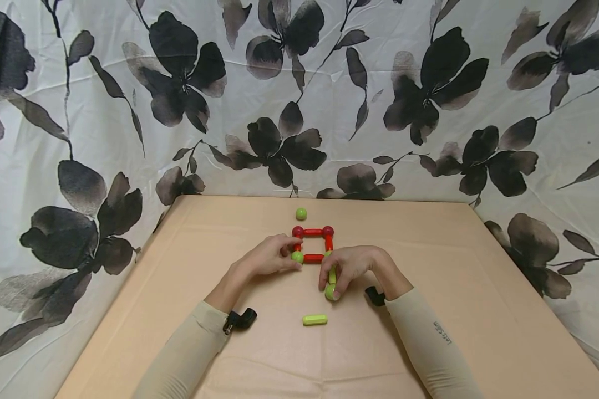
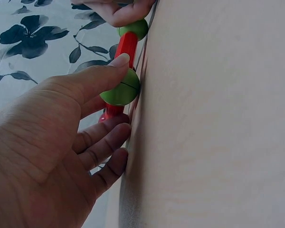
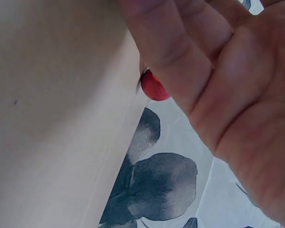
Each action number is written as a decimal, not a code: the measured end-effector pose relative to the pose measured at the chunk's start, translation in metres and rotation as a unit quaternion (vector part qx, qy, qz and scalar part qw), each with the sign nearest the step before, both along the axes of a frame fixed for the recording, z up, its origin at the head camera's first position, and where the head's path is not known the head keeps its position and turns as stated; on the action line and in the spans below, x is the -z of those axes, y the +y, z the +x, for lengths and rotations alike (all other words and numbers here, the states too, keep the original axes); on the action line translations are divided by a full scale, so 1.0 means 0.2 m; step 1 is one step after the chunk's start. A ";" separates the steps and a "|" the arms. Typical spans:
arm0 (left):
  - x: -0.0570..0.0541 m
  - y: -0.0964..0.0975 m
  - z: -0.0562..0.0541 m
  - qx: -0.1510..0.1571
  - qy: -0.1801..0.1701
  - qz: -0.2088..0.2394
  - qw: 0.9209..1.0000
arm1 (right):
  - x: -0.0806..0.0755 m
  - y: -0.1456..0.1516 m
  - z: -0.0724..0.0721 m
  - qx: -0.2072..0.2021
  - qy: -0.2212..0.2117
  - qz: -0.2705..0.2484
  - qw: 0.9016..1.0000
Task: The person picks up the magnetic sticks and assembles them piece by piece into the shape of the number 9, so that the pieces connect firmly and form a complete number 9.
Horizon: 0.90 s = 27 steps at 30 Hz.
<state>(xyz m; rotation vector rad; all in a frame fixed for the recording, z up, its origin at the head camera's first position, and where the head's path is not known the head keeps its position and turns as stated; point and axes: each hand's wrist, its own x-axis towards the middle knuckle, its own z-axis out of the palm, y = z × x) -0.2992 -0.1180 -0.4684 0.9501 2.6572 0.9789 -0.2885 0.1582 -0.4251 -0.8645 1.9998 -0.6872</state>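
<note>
A small square of red rods (image 1: 313, 233) joined by balls lies on the table. Dark red balls (image 1: 328, 231) form its far corners. At the near left corner, my left hand (image 1: 267, 256) pinches a green ball (image 2: 119, 90), thumb on top and fingers along the far side. My right hand (image 1: 354, 266) holds a second green ball (image 1: 330, 292) at the near end of a light green rod (image 1: 332, 275), which runs toward me from the near right corner. That corner's ball is mostly hidden by the right hand. In the right wrist view the palm covers the held pieces.
A loose light green rod (image 1: 315, 320) lies in front of the hands. Beyond the square sits a loose green ball (image 1: 301, 214), close to the table's far edge. The tan table (image 1: 429, 238) ends at a hanging floral cloth (image 1: 359, 111).
</note>
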 end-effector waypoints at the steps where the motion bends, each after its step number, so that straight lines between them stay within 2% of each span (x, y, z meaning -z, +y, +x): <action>1: 0.00 0.00 0.00 -0.001 -0.001 0.000 1.000 | 0.00 0.00 0.00 -0.002 0.000 -0.002 1.000; 11: 0.00 0.00 0.00 -0.007 -0.007 0.001 1.000 | 0.01 0.00 0.00 0.001 0.001 -0.006 1.000; 20: 0.00 0.01 0.00 -0.009 -0.006 0.001 1.000 | -0.03 0.00 0.00 0.009 0.006 -0.008 1.000; 27: 0.00 0.01 0.00 -0.009 -0.007 0.000 1.000 | -0.03 0.01 0.00 0.010 -0.001 -0.009 1.000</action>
